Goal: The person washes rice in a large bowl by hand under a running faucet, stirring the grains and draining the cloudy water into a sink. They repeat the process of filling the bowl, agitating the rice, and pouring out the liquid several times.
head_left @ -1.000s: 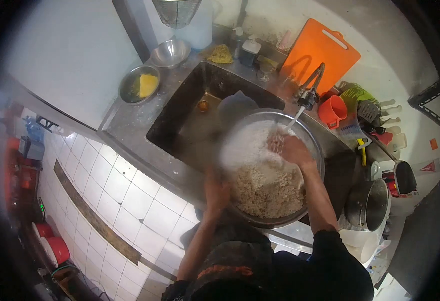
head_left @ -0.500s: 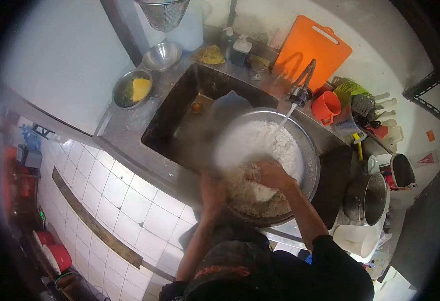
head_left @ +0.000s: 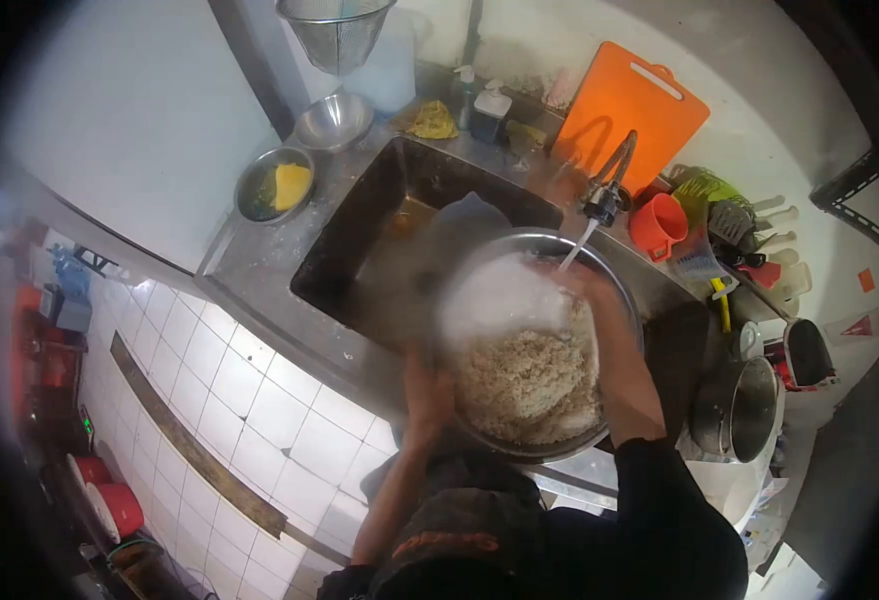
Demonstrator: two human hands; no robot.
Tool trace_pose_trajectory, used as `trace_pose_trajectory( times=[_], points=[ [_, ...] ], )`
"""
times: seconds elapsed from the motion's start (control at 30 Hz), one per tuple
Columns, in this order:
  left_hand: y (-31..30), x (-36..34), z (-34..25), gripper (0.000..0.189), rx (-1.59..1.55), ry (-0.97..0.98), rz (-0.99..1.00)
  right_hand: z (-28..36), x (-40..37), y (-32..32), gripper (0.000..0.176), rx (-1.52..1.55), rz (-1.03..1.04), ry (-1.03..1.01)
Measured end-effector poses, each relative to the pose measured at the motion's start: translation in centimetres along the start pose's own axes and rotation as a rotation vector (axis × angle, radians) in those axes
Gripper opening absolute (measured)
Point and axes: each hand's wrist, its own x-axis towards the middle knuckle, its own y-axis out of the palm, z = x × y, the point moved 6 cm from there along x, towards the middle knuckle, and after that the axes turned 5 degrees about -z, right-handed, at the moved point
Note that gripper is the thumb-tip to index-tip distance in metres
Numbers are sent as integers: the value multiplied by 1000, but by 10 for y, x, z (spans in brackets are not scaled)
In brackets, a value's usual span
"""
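Observation:
A large round metal bowl [head_left: 544, 452] stands over the sink, holding pale, wet grains that look like rice [head_left: 531, 385]. Water [head_left: 580, 243] runs from the faucet [head_left: 604, 203] into its far side. My left hand [head_left: 427, 390] is closed on the bowl's left rim, its fingertips partly lost in a blurred patch. Inside the bowl, below the stream, my right hand [head_left: 584, 284] reaches to the far right part. Its fingers are smeared and mostly hidden by the bright haze. The rice lies heaped toward the near side.
An orange cutting board [head_left: 631, 115] leans behind the faucet, near a red mug [head_left: 657, 226]. To the right is a metal pot [head_left: 734, 410]. Left of the dark sink basin [head_left: 344, 235] sit a small metal bowl [head_left: 334, 122] and another with a yellow sponge-like piece [head_left: 291, 186].
My right hand has moved from the near middle of the bowl to its far right side, beneath the water. More of the heaped rice shows. My left hand stays at the rim.

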Motion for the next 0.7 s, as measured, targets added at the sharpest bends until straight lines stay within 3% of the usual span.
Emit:
trace_pose_trajectory(
  times=[0.07,0.17,0.23,0.33,0.37,0.43,0.57,0.63,0.7],
  points=[
    [2,-2,7,68,54,-42,20,67,-16,26,87,-194,127,101],
    [3,-1,12,70,51,-29,-14,63,-6,60,89,-121,254,195],
    [4,-2,11,70,-52,-44,-11,77,-24,71,70,-128,296,152],
    [3,-3,14,70,71,-75,-56,131,-73,60,70,-278,341,104],
    [2,-2,13,70,68,-75,-58,119,-78,64,70,-282,341,104],
    [3,-2,4,66,39,34,-50,90,-93,77,85,-239,326,-36],
    [4,-2,2,60,-7,15,-31,107,-164,85,86,-429,171,-166],
    [1,-2,-7,55,-79,24,-74,105,-194,85,79,-721,-24,-223],
    [2,-2,-3,54,-71,14,-77,98,-204,79,83,-742,-23,-188]
  ],
)
